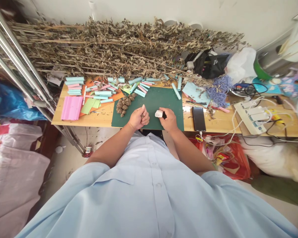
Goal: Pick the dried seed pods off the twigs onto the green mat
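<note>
From my end of the head camera, I have both hands in the middle of the frame, over the near part of a dark green mat (pixel 161 99). My left hand (pixel 139 118) is clenched, the thumb up and the fingers curled in; I cannot tell whether anything small is pinched inside. My right hand (pixel 169 120) is grasping a small whitish object (pixel 159 114) — its blunt end faces the left hand, and the two hands are apart.

Just up and left of my left hand, a clump of brown, lumpy balls (pixel 124 105) lies on the mat's left part. Beyond it, left of center in the frame, I see rolled blue papers (pixel 103 93), a pink sheet (pixel 71 108) and a green sheet (pixel 88 105) on the wooden table (pixel 99 123).

Right of the mat, a black phone (pixel 199 119) lies with a white cable (pixel 201 134) at its near end. Farther right are a purple cord bundle (pixel 219 92) and a white power strip (pixel 250 117) with plugs and wires.

Dried, leafy stalks (pixel 119 46) stretch across the upper part of the frame — along the table's far side. A red plastic bag (pixel 235 160) sits below the table edge, at the lower right.
</note>
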The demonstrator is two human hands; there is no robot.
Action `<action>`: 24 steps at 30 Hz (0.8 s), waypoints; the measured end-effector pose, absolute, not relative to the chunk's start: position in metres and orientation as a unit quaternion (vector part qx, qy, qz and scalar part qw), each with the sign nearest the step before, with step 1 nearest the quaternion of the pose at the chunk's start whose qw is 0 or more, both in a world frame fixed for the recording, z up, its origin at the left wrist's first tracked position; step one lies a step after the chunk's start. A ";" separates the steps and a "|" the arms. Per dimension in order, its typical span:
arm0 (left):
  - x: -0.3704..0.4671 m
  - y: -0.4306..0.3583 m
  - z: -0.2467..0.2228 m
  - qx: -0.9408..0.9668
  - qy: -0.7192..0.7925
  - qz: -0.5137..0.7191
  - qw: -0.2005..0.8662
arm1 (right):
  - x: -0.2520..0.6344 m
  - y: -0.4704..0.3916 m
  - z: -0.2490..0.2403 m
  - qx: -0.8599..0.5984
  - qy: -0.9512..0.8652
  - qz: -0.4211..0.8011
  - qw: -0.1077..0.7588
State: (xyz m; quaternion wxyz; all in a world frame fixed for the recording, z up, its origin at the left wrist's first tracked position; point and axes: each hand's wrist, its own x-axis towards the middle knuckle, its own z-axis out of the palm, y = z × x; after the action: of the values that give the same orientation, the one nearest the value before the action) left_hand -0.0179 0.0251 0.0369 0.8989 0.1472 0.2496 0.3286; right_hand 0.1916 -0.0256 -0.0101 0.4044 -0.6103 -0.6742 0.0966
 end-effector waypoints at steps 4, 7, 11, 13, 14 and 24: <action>-0.018 0.026 0.034 0.156 0.248 0.330 0.898 | 0.192 -0.026 -0.010 -0.607 -0.673 0.102 0.410; -0.018 0.026 0.032 0.183 0.228 0.336 0.895 | 0.191 -0.027 -0.009 -0.603 -0.669 0.100 0.423; -0.018 0.026 0.032 0.194 0.221 0.336 0.895 | 0.190 -0.028 -0.007 -0.614 -0.650 0.110 0.434; -0.018 0.026 0.033 0.179 0.233 0.332 0.896 | 0.190 -0.029 -0.006 -0.622 -0.639 0.119 0.437; -0.018 0.026 0.033 0.172 0.239 0.330 0.897 | 0.190 -0.030 -0.006 -0.625 -0.634 0.123 0.440; -0.018 0.027 0.029 0.183 0.231 0.335 0.895 | 0.189 -0.033 -0.001 -0.626 -0.619 0.140 0.454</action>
State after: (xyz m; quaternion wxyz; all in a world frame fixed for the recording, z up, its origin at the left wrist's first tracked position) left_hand -0.0177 0.0267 0.0290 0.8949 0.1829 0.2306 0.3355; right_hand 0.1890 -0.0329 -0.0013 0.4538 -0.6258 -0.6188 0.1400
